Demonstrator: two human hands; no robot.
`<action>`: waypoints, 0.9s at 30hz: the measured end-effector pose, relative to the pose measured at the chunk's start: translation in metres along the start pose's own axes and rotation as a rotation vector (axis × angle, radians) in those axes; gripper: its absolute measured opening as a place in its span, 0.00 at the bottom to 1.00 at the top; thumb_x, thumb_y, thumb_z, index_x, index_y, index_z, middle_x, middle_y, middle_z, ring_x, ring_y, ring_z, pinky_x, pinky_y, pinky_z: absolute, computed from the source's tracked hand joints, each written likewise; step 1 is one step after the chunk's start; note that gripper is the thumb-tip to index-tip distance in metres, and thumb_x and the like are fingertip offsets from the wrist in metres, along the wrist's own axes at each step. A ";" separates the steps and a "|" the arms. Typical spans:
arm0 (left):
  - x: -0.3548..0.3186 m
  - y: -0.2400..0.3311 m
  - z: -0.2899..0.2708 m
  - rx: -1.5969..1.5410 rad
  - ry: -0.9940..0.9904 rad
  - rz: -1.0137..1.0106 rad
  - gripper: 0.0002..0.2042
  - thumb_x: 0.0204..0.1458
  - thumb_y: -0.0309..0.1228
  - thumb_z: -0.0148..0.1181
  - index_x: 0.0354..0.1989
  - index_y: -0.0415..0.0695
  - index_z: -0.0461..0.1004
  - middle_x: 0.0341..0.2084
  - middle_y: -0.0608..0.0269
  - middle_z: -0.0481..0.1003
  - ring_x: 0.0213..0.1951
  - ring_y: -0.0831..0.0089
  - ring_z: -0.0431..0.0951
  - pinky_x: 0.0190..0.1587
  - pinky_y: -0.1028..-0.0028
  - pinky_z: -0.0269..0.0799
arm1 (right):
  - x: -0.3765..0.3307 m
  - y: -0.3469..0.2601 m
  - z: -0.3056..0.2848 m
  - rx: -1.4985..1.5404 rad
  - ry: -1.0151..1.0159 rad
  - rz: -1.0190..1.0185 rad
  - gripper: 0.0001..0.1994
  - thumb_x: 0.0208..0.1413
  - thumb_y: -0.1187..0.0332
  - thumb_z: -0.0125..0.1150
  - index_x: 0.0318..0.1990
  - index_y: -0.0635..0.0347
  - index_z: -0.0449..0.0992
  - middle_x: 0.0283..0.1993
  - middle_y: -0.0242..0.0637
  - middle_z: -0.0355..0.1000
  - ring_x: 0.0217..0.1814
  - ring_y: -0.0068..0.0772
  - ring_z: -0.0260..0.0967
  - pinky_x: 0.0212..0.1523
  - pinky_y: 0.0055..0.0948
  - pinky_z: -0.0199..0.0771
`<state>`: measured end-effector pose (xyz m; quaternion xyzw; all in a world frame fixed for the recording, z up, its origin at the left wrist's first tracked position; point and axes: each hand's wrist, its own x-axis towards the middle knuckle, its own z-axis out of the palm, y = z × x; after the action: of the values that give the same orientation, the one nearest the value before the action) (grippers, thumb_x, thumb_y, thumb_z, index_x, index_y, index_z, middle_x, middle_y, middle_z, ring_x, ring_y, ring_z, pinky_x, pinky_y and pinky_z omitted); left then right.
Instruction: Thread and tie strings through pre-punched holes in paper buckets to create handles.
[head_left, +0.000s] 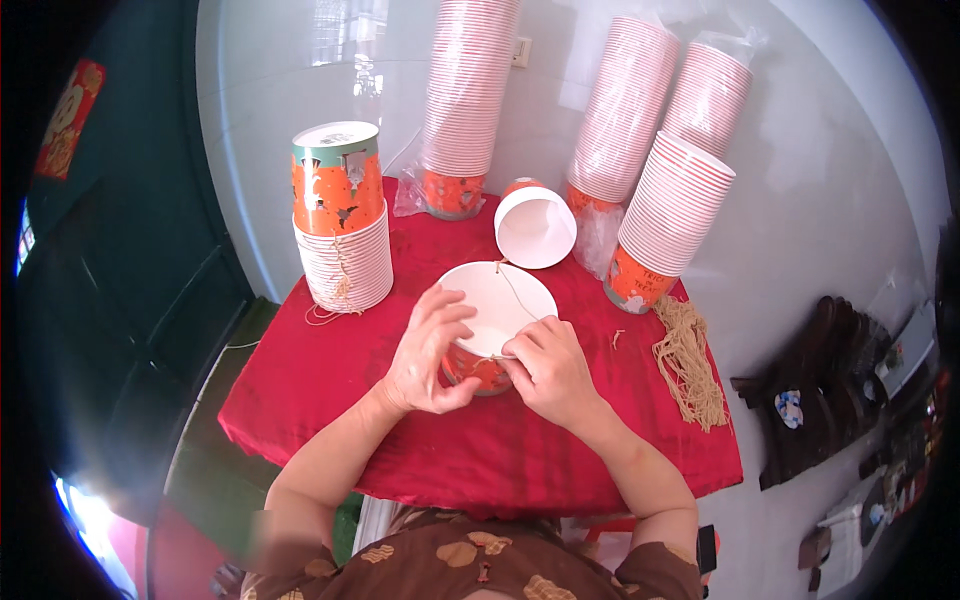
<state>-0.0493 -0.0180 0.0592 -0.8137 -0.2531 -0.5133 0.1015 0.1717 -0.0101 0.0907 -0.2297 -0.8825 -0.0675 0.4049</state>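
An orange paper bucket (478,372) with a white inside stands upright on the red cloth, close in front of me. A thin tan string (516,291) runs from its far rim across the opening toward the near rim. My right hand (550,372) pinches the string at the near right of the rim, its fingertips closed together. My left hand (432,352) is at the left side of the bucket with fingers spread and thumb apart, holding nothing. The string's end at the near rim is partly hidden by my right fingers.
Behind lies a tipped bucket (536,228), its opening toward me. Stacked buckets stand at left (345,268), back (460,100) and right (676,205), some in clear plastic. A bundle of tan strings (688,365) hangs at the right edge of the red-covered table (300,400).
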 end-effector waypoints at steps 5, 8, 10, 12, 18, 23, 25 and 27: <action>0.003 0.012 0.004 -0.012 -0.063 -0.023 0.24 0.34 0.30 0.73 0.41 0.43 0.67 0.44 0.55 0.72 0.55 0.50 0.69 0.65 0.43 0.54 | 0.001 -0.002 0.003 0.035 0.033 -0.021 0.07 0.43 0.75 0.67 0.29 0.57 0.73 0.29 0.34 0.69 0.33 0.38 0.66 0.36 0.35 0.63; 0.000 0.010 0.003 0.010 -0.096 -0.025 0.23 0.35 0.27 0.72 0.40 0.44 0.66 0.42 0.57 0.73 0.54 0.53 0.71 0.65 0.44 0.56 | 0.002 -0.003 0.003 0.074 0.044 -0.055 0.06 0.44 0.76 0.66 0.29 0.58 0.73 0.29 0.34 0.70 0.33 0.38 0.67 0.35 0.34 0.64; 0.002 0.010 0.003 -0.029 -0.092 -0.047 0.21 0.35 0.23 0.70 0.38 0.44 0.66 0.40 0.59 0.73 0.53 0.55 0.72 0.64 0.44 0.57 | 0.002 -0.003 0.002 0.105 0.042 -0.048 0.06 0.45 0.76 0.66 0.29 0.59 0.73 0.28 0.35 0.70 0.33 0.38 0.67 0.35 0.35 0.65; 0.002 0.008 0.004 -0.046 -0.089 -0.054 0.21 0.36 0.22 0.70 0.38 0.44 0.66 0.40 0.59 0.74 0.53 0.56 0.72 0.64 0.44 0.57 | 0.001 0.000 0.003 0.138 0.042 -0.037 0.05 0.46 0.77 0.65 0.29 0.60 0.73 0.28 0.35 0.70 0.33 0.38 0.67 0.34 0.35 0.66; 0.002 0.007 0.004 -0.095 -0.077 -0.078 0.18 0.37 0.20 0.68 0.36 0.44 0.67 0.38 0.60 0.74 0.50 0.58 0.74 0.64 0.44 0.57 | 0.003 0.003 0.004 0.363 -0.005 0.079 0.03 0.51 0.78 0.61 0.30 0.63 0.72 0.27 0.41 0.70 0.31 0.42 0.70 0.32 0.37 0.69; 0.002 0.007 0.005 -0.120 -0.087 -0.096 0.16 0.38 0.19 0.66 0.36 0.44 0.68 0.37 0.61 0.75 0.48 0.60 0.75 0.65 0.44 0.56 | 0.004 0.003 0.003 0.414 -0.053 0.159 0.04 0.52 0.77 0.59 0.30 0.64 0.69 0.27 0.44 0.69 0.32 0.48 0.68 0.33 0.44 0.68; 0.003 0.009 0.004 -0.133 -0.084 -0.109 0.15 0.39 0.18 0.64 0.35 0.45 0.69 0.36 0.62 0.75 0.47 0.61 0.76 0.65 0.45 0.55 | 0.006 0.001 0.001 0.425 -0.062 0.170 0.04 0.53 0.77 0.59 0.30 0.64 0.69 0.27 0.45 0.69 0.32 0.49 0.68 0.33 0.44 0.68; 0.002 0.010 0.005 -0.146 -0.082 -0.102 0.14 0.40 0.18 0.64 0.35 0.45 0.69 0.35 0.62 0.75 0.46 0.61 0.76 0.65 0.45 0.55 | 0.007 0.001 -0.001 0.436 -0.072 0.178 0.04 0.53 0.77 0.58 0.30 0.64 0.69 0.28 0.46 0.69 0.33 0.50 0.68 0.33 0.44 0.68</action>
<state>-0.0398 -0.0234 0.0601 -0.8254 -0.2601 -0.5010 0.0049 0.1685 -0.0072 0.0962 -0.2157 -0.8664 0.1689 0.4176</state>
